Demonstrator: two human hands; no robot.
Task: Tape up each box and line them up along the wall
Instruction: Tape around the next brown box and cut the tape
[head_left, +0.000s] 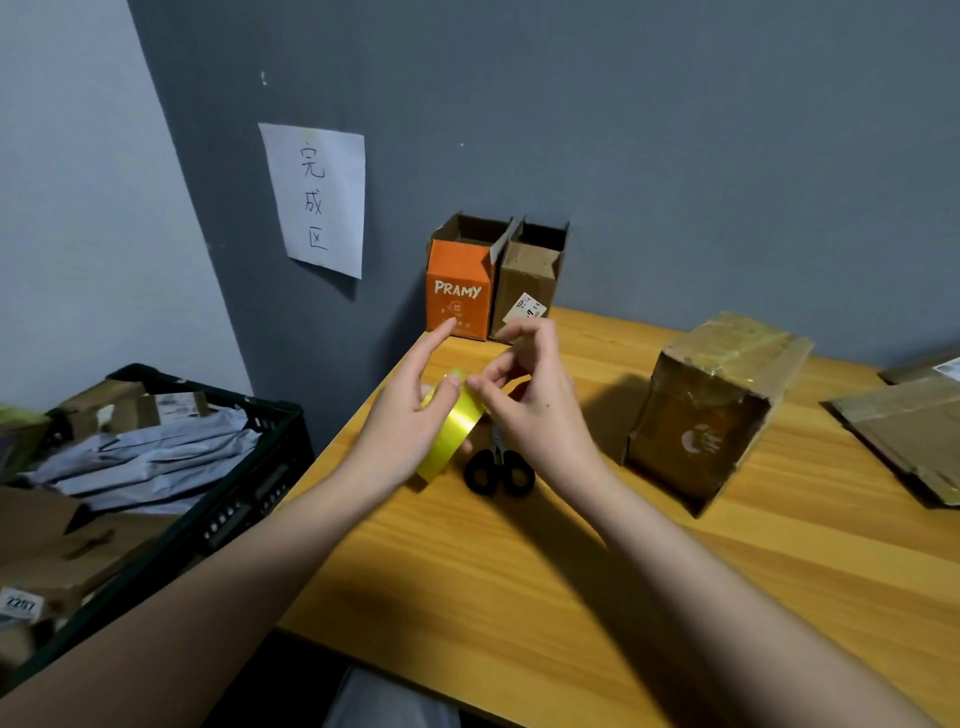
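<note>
A yellow tape roll (453, 433) is held above the wooden table (571, 571). My left hand (415, 410) grips the roll, thumb on its outer face and index finger pointing out. My right hand (524, 395) picks at the tape's surface near the roll's top with curled fingertips. An orange box (458, 291) marked PRAMY and a brown box (527, 280) stand side by side against the grey wall, both with top flaps open. A taped brown box (711, 410) stands to the right on the table.
Black-handled scissors (500, 467) lie on the table just under my hands. Flattened cardboard (904, 436) lies at the right edge. A dark crate (244, 499) with parcels and boxes sits left of the table. A paper sign (317, 200) hangs on the wall.
</note>
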